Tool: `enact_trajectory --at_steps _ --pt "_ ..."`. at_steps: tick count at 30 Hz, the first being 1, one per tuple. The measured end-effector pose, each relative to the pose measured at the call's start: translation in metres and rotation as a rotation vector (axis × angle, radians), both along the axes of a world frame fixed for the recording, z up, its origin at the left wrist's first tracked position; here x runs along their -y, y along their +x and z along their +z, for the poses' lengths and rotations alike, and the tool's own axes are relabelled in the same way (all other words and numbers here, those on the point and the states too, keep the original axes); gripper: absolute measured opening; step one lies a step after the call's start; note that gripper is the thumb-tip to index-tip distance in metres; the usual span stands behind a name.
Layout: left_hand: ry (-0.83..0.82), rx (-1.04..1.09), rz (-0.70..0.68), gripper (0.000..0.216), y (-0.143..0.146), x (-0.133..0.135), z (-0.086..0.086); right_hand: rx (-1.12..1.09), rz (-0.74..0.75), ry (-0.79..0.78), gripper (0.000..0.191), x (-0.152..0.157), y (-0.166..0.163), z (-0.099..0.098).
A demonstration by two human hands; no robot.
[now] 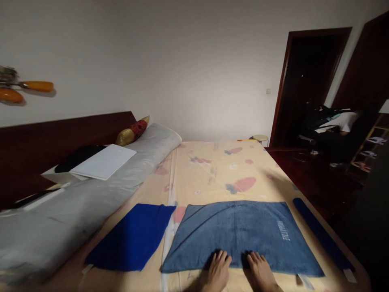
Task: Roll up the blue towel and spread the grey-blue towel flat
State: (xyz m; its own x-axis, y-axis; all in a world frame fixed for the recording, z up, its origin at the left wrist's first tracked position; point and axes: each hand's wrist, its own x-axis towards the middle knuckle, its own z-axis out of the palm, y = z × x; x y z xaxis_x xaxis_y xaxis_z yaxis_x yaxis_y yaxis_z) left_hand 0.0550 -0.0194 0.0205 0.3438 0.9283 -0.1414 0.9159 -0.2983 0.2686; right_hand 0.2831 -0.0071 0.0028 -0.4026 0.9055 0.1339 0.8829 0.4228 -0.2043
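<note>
A grey-blue towel (240, 231) with pale lettering near its right end lies spread on the bed. My left hand (219, 271) rests palm down on its near edge, fingers slightly bent and a little apart. Just to the right, my right hand (260, 271) touches the same edge in a similar way, holding nothing that I can see. Both thumbs are hard to make out. Left of the towel is a flat bright-blue cloth (133, 237). Along the right side of the bed runs a narrow folded or rolled blue cloth (322, 233) with a white tag.
The bed has a cream sheet (212, 170) with a strawberry print. A grey plastic-covered roll (146, 162) lies by the dark headboard (75, 125), with a white flat box (105, 162) and a red-gold cushion (133, 132) on top. A person (337, 123) bends over near the doorway.
</note>
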Motion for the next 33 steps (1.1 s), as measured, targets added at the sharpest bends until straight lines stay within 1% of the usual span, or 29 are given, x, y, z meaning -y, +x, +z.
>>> enact_trajectory --at_steps 2,7,9,12,14,15,17,19,22,25,26,27,28,30,31,32,33 --pt "-0.02 -0.011 -0.006 0.051 -0.003 0.0 0.003 0.003 0.007 -0.005 0.034 0.001 0.0 -0.002" --pt "-0.039 0.022 -0.125 0.041 -0.015 0.004 0.01 -0.011 0.078 -0.028 0.027 0.005 0.005 -0.004" --pt "-0.035 0.052 -0.129 0.036 -0.016 0.005 0.01 -0.025 0.108 -0.031 0.025 0.004 0.008 -0.002" --pt "-0.032 0.086 -0.117 0.03 -0.014 0.003 0.01 -0.043 0.132 -0.035 0.024 -0.001 0.014 0.006" --pt "-0.001 0.1 -0.076 0.029 -0.011 0.0 0.012 -0.07 0.09 -0.021 0.024 -0.006 0.018 0.012" --pt "0.035 0.106 -0.027 0.032 -0.008 -0.002 0.013 -0.099 0.042 -0.005 0.028 -0.008 0.019 0.014" --pt "0.127 0.123 0.082 0.044 -0.004 -0.005 0.015 -0.173 -0.059 0.028 0.041 -0.01 0.02 0.012" --pt "0.171 0.127 0.13 0.057 -0.001 -0.007 0.015 -0.226 -0.112 0.034 0.05 -0.009 0.018 0.005" --pt "0.086 0.079 0.069 0.07 0.0 -0.004 0.01 -0.223 -0.086 0.011 0.053 -0.004 0.02 -0.008" --pt "-0.012 0.058 -0.01 0.077 -0.008 0.0 0.008 -0.21 -0.027 0.005 0.052 -0.002 0.033 -0.013" --pt "-0.015 0.063 -0.028 0.075 -0.013 0.001 0.009 -0.207 -0.048 0.017 0.052 -0.002 0.04 -0.013" --pt "0.01 0.066 -0.023 0.071 -0.019 0.002 0.012 -0.203 -0.106 0.034 0.053 -0.003 0.049 -0.012" --pt "0.063 0.059 0.018 0.066 -0.026 0.002 0.014 -0.196 -0.184 0.053 0.054 -0.005 0.057 -0.011" --pt "0.196 -0.001 0.208 0.058 -0.041 0.002 0.02 -0.172 -0.31 0.074 0.058 -0.008 0.073 -0.009" --pt "0.238 -0.045 0.305 0.057 -0.049 0.002 0.022 -0.156 -0.331 0.069 0.059 -0.011 0.08 -0.008" --pt "0.247 -0.09 0.372 0.057 -0.055 0.003 0.023 -0.14 -0.33 0.06 0.056 -0.013 0.086 -0.008" --pt "0.224 -0.133 0.4 0.057 -0.06 0.005 0.023 -0.127 -0.328 0.061 0.054 -0.015 0.091 -0.008"
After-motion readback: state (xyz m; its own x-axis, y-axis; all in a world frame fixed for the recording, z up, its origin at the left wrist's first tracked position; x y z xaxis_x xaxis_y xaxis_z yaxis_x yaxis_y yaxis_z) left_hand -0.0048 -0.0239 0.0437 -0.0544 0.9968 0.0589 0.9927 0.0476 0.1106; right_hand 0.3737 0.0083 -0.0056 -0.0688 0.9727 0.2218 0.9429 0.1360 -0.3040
